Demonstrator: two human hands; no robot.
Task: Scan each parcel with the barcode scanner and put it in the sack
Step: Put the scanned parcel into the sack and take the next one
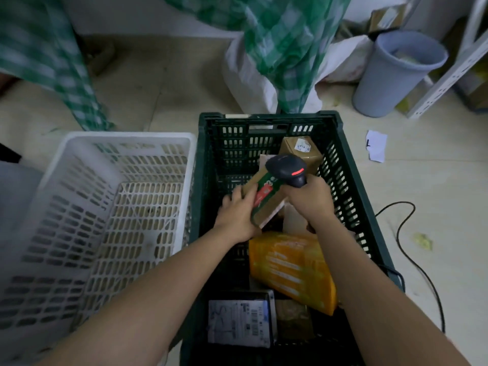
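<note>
**A:** so what's each grip doing right now?

**B:** left hand (237, 212) is curled round the end of a brown parcel with green and red tape (266, 202), holding it tilted above the middle of the dark green crate (208, 159). right hand (309, 199) is wrapped tight on the handle of the black barcode scanner (286, 169), which sits right on top of that parcel, red light glowing.

**A:** what else is crowding around in there?

**B:** plenty. A cardboard box with a white label (301, 151) leans near the crate's far right corner, just behind the scanner. An orange padded bag (290, 270) lies under the right forearm, and a black parcel with a white shipping label (240, 320) is at the near edge. White basket (79, 207) touches the crate's left side. On the floor: the scanner's black cable (404, 233) loops off to the right, a paper scrap (377, 145), a grey bin (396, 72), and the white sack (250, 80) beyond the crate's far edge with green checked cloth (285, 48) hanging over it.
</note>
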